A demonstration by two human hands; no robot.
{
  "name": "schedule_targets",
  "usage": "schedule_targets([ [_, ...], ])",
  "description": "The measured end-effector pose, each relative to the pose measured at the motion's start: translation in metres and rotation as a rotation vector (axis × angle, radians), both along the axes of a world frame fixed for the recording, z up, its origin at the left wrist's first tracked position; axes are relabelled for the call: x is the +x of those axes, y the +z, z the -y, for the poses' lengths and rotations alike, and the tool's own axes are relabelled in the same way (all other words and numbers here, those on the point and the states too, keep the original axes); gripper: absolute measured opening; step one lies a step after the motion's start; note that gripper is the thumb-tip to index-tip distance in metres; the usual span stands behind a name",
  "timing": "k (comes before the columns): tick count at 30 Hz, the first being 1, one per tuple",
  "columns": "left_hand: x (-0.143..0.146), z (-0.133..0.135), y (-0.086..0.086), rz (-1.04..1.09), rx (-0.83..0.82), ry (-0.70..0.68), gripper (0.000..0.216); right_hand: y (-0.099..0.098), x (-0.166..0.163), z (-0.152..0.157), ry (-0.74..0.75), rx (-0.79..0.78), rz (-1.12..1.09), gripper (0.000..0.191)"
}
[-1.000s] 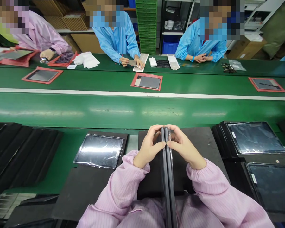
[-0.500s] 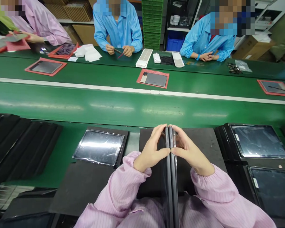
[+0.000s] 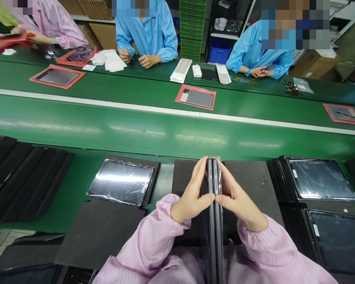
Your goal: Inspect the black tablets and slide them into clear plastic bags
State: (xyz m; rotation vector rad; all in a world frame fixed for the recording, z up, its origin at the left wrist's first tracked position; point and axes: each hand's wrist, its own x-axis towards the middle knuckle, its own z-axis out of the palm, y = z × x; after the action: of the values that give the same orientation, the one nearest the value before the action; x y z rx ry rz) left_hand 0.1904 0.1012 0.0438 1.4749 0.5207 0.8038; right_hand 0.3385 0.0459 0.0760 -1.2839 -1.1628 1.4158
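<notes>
tablet pair: a left tablet (image 3: 212, 236) and a right tablet (image 3: 219, 236) stand on edge, side by side, before the wearer's body; their near ends run out of view.
left hand: the left hand (image 3: 189, 202) is closed against the left tablet's outer side, thumb on the upward edge.
right hand: the right hand (image 3: 243, 202) mirrors it on the right tablet; the thumb tips meet at the seam.
grip: drawn in with no slack on either side; the opposed palms appear to keep both slabs upright and their far ends level.
padding: a dark sheet (image 3: 251, 181) lies under and beyond the hands, probably to spare edges from the green surface (image 3: 154, 128).
left side: a film-wrapped tablet (image 3: 122, 181) lies screen up on a dark pad (image 3: 154, 177), likely for cushioning.
right side: a farther tablet (image 3: 321, 178) and a nearer tablet (image 3: 340, 240) lie screen up on black sheets, presumably as protection.
across: a co-worker in blue (image 3: 156, 33) sits behind a red-edged panel (image 3: 195, 97).
</notes>
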Motion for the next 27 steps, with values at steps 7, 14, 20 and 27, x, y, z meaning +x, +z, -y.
schedule_targets([
  [7,0.004,0.041,-0.021,0.059,0.042,0.128,0.066,-0.015,-0.018,0.032,-0.123,0.283,0.191,0.063],
  [14,-0.004,0.09,-0.075,0.132,0.068,0.216,0.055,-0.073,-0.059,0.057,-0.446,0.678,0.407,0.046],
  [20,0.003,0.063,0.007,0.151,0.317,0.341,0.049,-0.022,-0.059,0.034,-0.516,0.734,0.276,0.044],
  [27,0.024,0.043,0.073,0.154,-0.151,0.346,0.069,0.033,-0.054,0.005,-0.447,0.353,-0.054,0.052],
])
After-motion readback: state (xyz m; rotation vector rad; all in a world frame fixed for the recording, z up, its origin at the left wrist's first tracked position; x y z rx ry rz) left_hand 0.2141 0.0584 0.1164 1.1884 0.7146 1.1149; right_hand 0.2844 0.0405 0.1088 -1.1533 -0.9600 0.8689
